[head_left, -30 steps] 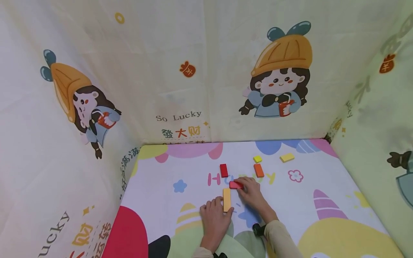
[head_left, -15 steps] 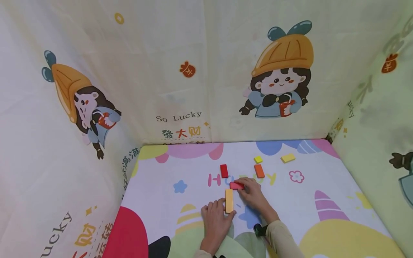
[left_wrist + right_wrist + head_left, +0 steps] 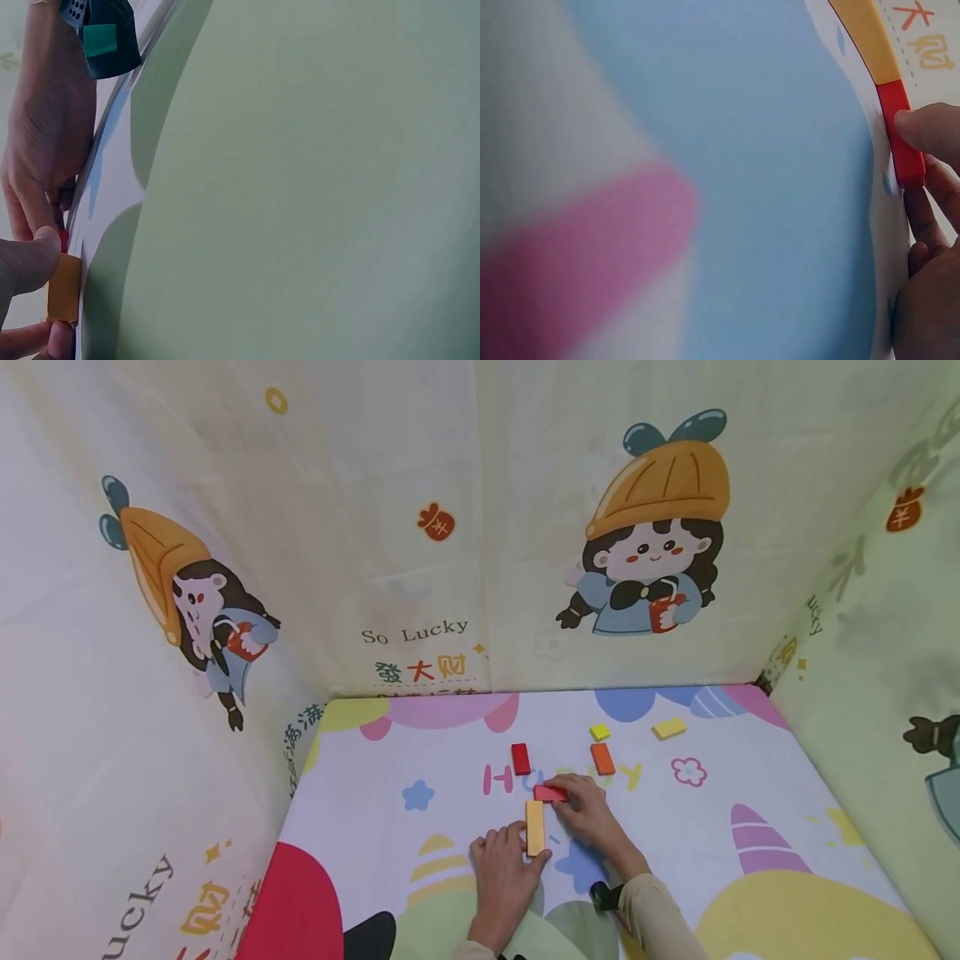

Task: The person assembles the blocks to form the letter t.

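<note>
Cream fabric walls (image 3: 517, 485) printed with cartoon figures (image 3: 652, 602) in orange hats (image 3: 663, 489) and "So Lucky" lettering (image 3: 415, 632) rise behind and on both sides of a white bench (image 3: 352, 777) patterned with colorful shapes (image 3: 810, 910).

Draped-off booth (image 3: 345, 510), home vs. studio unclear, cartoon-print cloth walls (image 3: 862, 693), tabletop (image 3: 465, 735) w/ bright kiddie print

Beige sleeves (image 3: 660, 917), plus a dark, rounded right-wrist camera (image 3: 126, 49) with a green rectangular patch (image 3: 100, 40) and perforated strap (image 3: 73, 12)
</note>
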Demonstrator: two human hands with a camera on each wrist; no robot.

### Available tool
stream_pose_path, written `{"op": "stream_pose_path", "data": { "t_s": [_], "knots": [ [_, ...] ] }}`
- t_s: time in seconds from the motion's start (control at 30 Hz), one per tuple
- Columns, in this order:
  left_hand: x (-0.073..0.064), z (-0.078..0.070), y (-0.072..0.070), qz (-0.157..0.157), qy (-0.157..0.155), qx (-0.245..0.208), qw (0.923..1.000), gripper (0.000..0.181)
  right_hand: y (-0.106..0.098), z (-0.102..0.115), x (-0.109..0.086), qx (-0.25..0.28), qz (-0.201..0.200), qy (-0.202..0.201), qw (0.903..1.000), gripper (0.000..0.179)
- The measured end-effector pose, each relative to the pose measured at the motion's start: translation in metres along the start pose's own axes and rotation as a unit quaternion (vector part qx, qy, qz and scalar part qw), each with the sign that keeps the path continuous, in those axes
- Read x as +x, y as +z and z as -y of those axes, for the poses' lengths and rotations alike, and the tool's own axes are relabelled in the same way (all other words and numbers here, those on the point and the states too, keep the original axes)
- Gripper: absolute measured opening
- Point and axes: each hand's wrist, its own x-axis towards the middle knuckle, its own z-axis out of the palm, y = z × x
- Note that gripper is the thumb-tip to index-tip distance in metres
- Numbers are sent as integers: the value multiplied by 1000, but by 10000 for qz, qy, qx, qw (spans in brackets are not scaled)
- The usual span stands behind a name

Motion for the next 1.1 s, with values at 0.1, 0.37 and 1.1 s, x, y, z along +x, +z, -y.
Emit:
{"op": "stream_pose_path", "data": {
  "t_s": [0.1,0.37,1.1],
  "knots": [
    [0,0,3,-36,32,-10,10000,61,0,-1,0,-8,28,18,10000,37],
    [-1,-2,8,-50,50,-19,10000,63,1,-3,-1,-42,16,16,10000,38],
    [30,14,-8,-312,504,-870,9944,36,-2,-3,0,29,1,-54,10000,39]
  ]
}}
